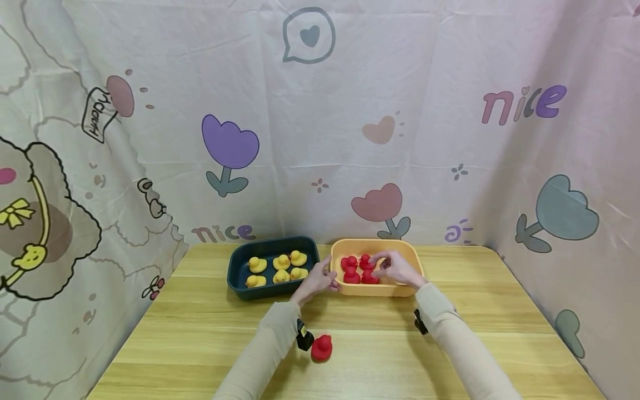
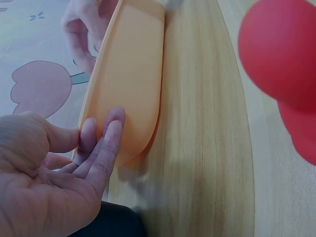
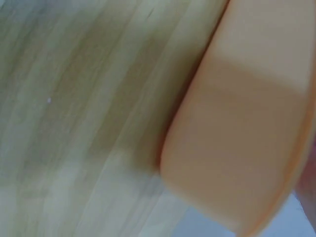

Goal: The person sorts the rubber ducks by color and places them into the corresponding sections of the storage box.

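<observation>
My left hand grips the left end of a light-orange plastic bin, thumb at the rim and fingers along the outer wall in the left wrist view. Several red rubber ducks sit grouped in that bin's left half. Over them reaches my right hand, its bent fingers spread apart beside the nearest ducks with nothing visible between the tips. The right wrist view has mostly the bin's outer wall, and most of that hand is hidden behind it.
Left of the orange bin stands a dark teal bin with several yellow rubber ducks. One red duck rests on the wooden table, close beside the left wrist's camera. A printed cloth hangs behind the table.
</observation>
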`<action>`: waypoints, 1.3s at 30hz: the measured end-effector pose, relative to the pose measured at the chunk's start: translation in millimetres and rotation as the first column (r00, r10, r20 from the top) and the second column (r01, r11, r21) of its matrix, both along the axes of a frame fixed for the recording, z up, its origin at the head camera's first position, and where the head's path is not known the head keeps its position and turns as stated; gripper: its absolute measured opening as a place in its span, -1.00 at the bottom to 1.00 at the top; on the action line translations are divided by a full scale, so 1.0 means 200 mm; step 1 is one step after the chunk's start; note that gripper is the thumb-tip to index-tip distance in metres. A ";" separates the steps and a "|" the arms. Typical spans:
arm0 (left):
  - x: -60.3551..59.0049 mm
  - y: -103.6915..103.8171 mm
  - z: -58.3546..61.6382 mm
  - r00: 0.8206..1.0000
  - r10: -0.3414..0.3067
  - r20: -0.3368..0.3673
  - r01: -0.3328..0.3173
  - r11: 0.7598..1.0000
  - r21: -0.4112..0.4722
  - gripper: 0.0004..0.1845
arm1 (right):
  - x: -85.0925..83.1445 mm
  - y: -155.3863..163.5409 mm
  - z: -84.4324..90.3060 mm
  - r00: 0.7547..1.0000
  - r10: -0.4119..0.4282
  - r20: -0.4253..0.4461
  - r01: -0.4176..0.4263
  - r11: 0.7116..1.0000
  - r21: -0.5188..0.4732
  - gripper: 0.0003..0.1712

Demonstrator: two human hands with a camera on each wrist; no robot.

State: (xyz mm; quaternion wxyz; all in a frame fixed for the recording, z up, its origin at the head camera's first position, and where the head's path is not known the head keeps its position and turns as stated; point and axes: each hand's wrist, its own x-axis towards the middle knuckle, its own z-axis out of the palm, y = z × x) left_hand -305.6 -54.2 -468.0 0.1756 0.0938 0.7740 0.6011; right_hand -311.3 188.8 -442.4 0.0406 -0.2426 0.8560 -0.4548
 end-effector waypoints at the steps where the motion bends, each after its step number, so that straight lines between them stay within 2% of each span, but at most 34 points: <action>1: 0.00 0.00 0.00 1.000 -0.001 0.001 0.001 1.000 0.002 -0.32 | 0.02 -0.01 0.03 1.000 -0.005 0.001 0.005 1.000 -0.014 -0.68; 9: 0.00 0.00 0.01 1.000 -0.013 0.017 0.013 1.000 0.025 -0.31 | 0.22 -0.03 0.08 0.987 0.028 -0.156 -0.035 0.999 -0.042 -0.76; 14: 0.00 0.00 0.01 1.000 -0.009 -0.008 0.009 1.000 0.019 -0.32 | 0.35 -0.06 0.04 0.979 0.094 -0.180 -0.106 0.993 -0.059 -0.73; 18: 0.00 0.00 0.01 1.000 0.008 -0.024 -0.008 1.000 0.003 -0.33 | 0.42 -0.09 -0.01 0.966 0.171 -0.191 -0.184 0.982 -0.051 -0.72; 24: 0.00 0.01 0.01 1.000 0.012 -0.023 -0.012 1.000 0.001 -0.33 | 0.43 -0.15 -0.13 0.947 0.239 -0.214 -0.258 0.964 -0.060 -0.71; 28: 0.01 0.00 0.02 1.000 0.002 -0.005 -0.002 1.000 0.016 -0.32 | 0.41 -0.19 -0.21 0.947 0.272 -0.168 -0.283 0.958 -0.045 -0.71; 35: 0.10 0.00 0.14 1.000 -0.009 0.001 0.009 1.000 0.002 -0.32 | 0.41 -0.25 -0.22 0.942 0.323 -0.096 -0.326 0.945 -0.013 -0.68; 37: 0.11 0.00 0.15 1.000 -0.009 -0.003 0.009 1.000 -0.003 -0.33 | 0.41 -0.27 -0.21 0.935 0.341 -0.100 -0.343 0.939 0.000 -0.68; 39: 0.10 0.00 0.13 1.000 -0.007 -0.009 0.007 1.000 -0.004 -0.33 | 0.41 -0.29 -0.21 0.925 0.363 -0.108 -0.364 0.931 0.008 -0.69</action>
